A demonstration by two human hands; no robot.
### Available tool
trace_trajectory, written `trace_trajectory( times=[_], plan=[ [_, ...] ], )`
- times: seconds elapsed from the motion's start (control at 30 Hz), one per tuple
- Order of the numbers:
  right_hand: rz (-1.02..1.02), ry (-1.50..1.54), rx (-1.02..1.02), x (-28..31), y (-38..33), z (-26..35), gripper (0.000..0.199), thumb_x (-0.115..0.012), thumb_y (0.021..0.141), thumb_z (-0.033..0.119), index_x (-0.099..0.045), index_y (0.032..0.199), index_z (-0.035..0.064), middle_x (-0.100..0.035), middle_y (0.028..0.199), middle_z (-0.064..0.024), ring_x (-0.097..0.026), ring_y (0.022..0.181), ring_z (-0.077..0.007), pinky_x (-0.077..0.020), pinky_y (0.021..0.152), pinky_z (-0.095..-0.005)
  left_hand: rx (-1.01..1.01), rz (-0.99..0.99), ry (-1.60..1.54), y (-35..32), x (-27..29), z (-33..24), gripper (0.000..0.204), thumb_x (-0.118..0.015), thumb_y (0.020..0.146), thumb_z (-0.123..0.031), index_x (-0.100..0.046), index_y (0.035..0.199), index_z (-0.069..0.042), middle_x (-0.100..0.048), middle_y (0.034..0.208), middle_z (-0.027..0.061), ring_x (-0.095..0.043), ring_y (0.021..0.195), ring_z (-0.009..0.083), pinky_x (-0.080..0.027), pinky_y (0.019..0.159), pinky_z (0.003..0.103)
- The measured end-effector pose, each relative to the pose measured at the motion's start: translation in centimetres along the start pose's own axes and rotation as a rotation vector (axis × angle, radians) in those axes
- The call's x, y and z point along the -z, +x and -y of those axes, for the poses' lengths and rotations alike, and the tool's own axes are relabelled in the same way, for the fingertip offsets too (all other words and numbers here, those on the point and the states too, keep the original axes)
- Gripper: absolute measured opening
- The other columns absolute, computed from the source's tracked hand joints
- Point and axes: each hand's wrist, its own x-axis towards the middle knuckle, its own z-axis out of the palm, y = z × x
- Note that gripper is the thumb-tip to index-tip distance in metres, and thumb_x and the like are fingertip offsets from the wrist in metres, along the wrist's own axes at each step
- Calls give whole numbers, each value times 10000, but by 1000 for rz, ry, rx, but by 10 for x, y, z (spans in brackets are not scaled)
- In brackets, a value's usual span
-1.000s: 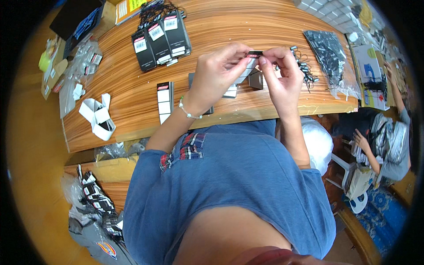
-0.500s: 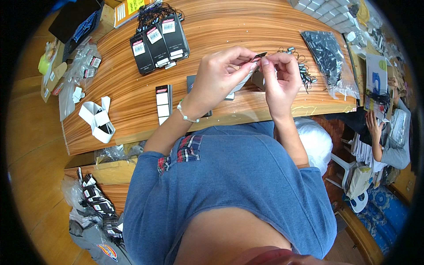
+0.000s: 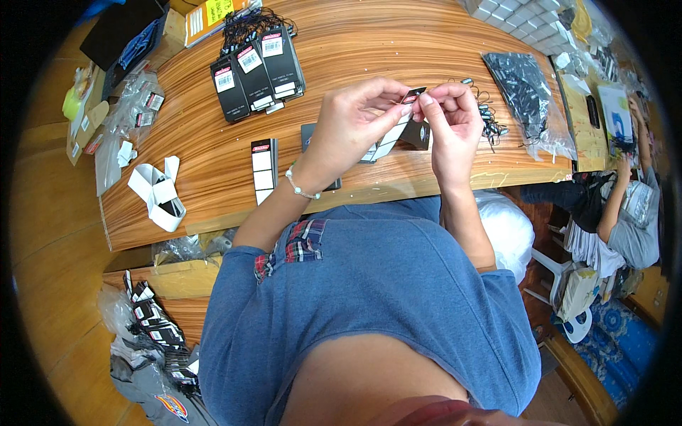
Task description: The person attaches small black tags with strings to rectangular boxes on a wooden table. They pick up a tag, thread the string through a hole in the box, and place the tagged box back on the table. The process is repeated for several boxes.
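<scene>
Pinching a small black tag (image 3: 413, 96) between both hands, the left hand (image 3: 352, 124) and right hand (image 3: 451, 124) are closing fingertips on it above the wooden table's (image 3: 355, 42) near edge. Compared with a second ago, the tag is now tilting upright, suggesting threading is underway.

A small black tag (image 3: 413, 95), flat and rectangular, sits pinched between the fingertips of both hands, raised above the wooden table (image 3: 355, 42) near its near edge, right of centre. It tilts with one corner pointing up and to the right. Its surface looks dark and glossy; finer detail is too small to tell.
</scene>
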Motion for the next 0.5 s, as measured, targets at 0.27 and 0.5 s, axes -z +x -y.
trace_trajectory(
  times=[0.27,0.5],
  plan=[
    [52,-51,-40,1,1,9,133,-540,839,-10,-529,970,-23,-609,840,-67,-574,765,-89,-461,691,-199,-273,45,417,1,2,-4,161,-622,760,-16,-647,918,-36,-644,887,69,-631,816,187,-516,701,274],
    [166,106,-272,23,10,10,154,-549,862,109,-568,975,6,-604,857,-40,-563,775,-81,-445,728,-206,-846,-41,978,15,7,-2,126,-607,682,-152,-669,790,-171,-613,842,-46,-557,879,146,-437,761,333]
  ],
)
